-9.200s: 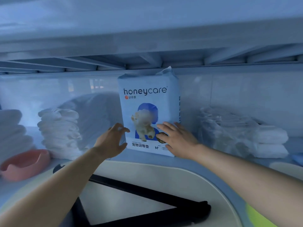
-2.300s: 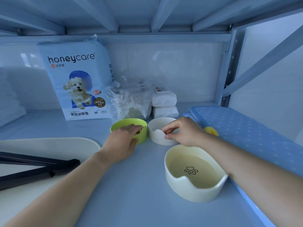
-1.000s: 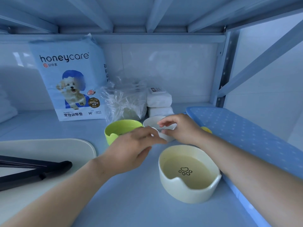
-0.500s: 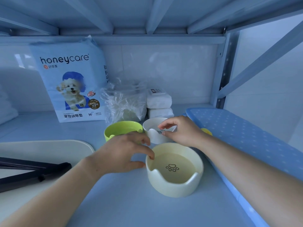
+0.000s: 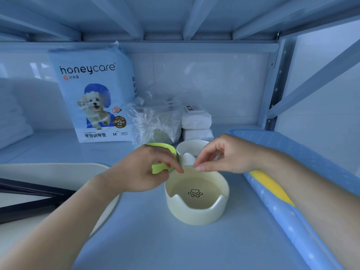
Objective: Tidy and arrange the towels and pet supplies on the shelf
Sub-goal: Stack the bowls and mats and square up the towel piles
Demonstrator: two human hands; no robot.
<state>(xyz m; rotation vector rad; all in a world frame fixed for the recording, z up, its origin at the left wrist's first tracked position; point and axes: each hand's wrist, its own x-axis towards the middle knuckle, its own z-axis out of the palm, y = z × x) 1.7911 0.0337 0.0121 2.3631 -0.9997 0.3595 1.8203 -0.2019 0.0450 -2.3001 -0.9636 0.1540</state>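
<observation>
Beneath all, pale blue shelf [image 5: 146, 246]. Right of the cream bowl [image 5: 196, 211], long blue dotted mat [image 5: 292, 152] with a yellow patch. Behind and left of the bowl, upright honeycare pack [image 5: 93, 98] at the back wall; left of the bowl, cream tray [image 5: 58, 170]. Directly behind, crumpled clear bag [image 5: 155, 121] and two stacked white packs [image 5: 196, 121]; nearer, green bowl [image 5: 165, 146] and white bowl [image 5: 191, 146] side by side, just beyond its far rim. Left hand [image 5: 140, 172] and right hand [image 5: 228, 154] both curled, thumb and forefinger pinching that far rim.
</observation>
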